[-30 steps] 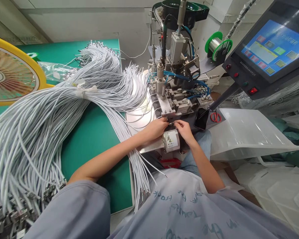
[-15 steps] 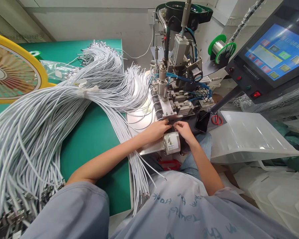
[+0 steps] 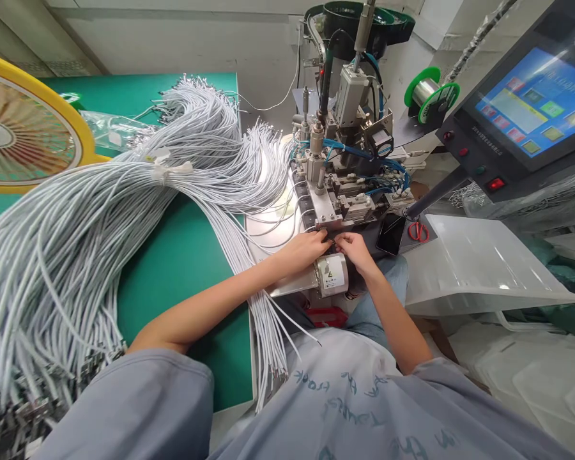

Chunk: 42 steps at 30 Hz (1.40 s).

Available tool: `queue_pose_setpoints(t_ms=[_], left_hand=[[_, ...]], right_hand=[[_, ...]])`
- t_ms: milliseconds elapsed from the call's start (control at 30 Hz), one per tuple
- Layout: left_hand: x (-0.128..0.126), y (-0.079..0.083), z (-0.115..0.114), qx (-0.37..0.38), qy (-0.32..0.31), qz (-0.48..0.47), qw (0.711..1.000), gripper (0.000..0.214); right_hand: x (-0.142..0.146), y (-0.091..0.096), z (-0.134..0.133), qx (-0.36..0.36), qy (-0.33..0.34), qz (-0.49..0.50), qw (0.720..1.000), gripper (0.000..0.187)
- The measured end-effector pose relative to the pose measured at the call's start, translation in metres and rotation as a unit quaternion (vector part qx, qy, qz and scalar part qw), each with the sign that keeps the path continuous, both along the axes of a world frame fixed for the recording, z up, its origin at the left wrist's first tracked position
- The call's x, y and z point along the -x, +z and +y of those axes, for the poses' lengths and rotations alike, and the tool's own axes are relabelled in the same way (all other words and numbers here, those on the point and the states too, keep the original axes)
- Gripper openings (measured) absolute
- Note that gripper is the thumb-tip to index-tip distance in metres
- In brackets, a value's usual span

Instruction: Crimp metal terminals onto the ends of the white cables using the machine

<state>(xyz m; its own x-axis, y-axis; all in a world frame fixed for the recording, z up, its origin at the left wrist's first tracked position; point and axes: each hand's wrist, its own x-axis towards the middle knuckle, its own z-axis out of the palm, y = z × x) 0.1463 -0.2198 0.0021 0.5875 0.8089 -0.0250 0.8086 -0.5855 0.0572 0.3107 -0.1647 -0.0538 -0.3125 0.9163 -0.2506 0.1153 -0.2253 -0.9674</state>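
Observation:
My left hand (image 3: 310, 248) is closed at the front edge of the bench machine (image 3: 333, 204), its fingertips just below a metal block. Close beside it, my right hand (image 3: 355, 252) pinches with thumb and forefinger, the tips of both hands almost meeting. Whatever lies between the fingers is too small and dark to make out. Below the hands sits a round motor (image 3: 332, 275) with a white label. White cables (image 3: 273, 239) loop from the left toward the machine's front, near my left wrist.
A large tied bundle of white cables (image 3: 100, 198) covers much of the green table (image 3: 172, 275). A yellow fan (image 3: 84, 128) stands at left. To the right are a phone (image 3: 390, 234), red scissors (image 3: 418, 232), a solder wire spool (image 3: 429, 94), a touchscreen (image 3: 531, 102) and a white plastic bin (image 3: 489, 255).
The view has shifted slightly. Both hands stay at the machine's front edge with their fingertips together, moving barely at all.

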Motion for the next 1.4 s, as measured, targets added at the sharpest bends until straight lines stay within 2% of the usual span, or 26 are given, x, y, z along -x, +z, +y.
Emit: queue_pose_setpoints(t_ms=[133, 400, 533, 633, 700, 833, 967, 1067, 1200, 1400], left_hand=[[0.000, 0.002, 0.000, 0.007, 0.010, -0.023, 1.000, 0.024], [0.009, 0.005, -0.002, 0.018, 0.079, 0.024, 0.996, 0.016], [0.012, 0.004, -0.005, 0.016, 0.104, 0.016, 0.994, 0.016], [0.014, 0.004, -0.003, 0.009, 0.139, 0.005, 0.990, 0.018], [0.019, 0.006, 0.003, 0.009, 0.161, -0.002, 0.987, 0.014], [0.048, 0.017, 0.025, -0.023, 0.232, -0.031, 0.972, 0.018], [0.094, 0.017, 0.050, -0.086, 0.336, -0.055, 0.936, 0.034], [0.117, 0.006, 0.070, -0.072, 0.368, -0.053, 0.925, 0.042], [0.123, -0.005, 0.099, -0.052, 0.378, -0.049, 0.923, 0.044], [0.120, 0.003, 0.147, -0.040, 0.415, -0.051, 0.907, 0.048]], right_hand=[[0.001, -0.002, -0.002, -0.014, 0.030, -0.005, 0.999, 0.036], [0.005, -0.009, 0.000, -0.103, 0.039, -0.031, 0.993, 0.039], [0.000, -0.001, -0.009, -0.168, -0.037, -0.061, 0.983, 0.034], [-0.002, 0.004, -0.033, -0.223, -0.122, -0.049, 0.966, 0.028], [0.002, 0.005, -0.052, -0.259, -0.123, -0.032, 0.957, 0.027], [0.013, 0.000, -0.075, -0.357, -0.058, -0.089, 0.928, 0.025], [0.019, -0.003, -0.077, -0.420, -0.086, -0.131, 0.894, 0.025], [0.020, -0.004, -0.076, -0.439, -0.100, -0.138, 0.882, 0.026], [0.019, -0.007, -0.077, -0.452, -0.106, -0.149, 0.873, 0.026], [0.019, -0.010, -0.077, -0.462, -0.107, -0.157, 0.866, 0.025]])
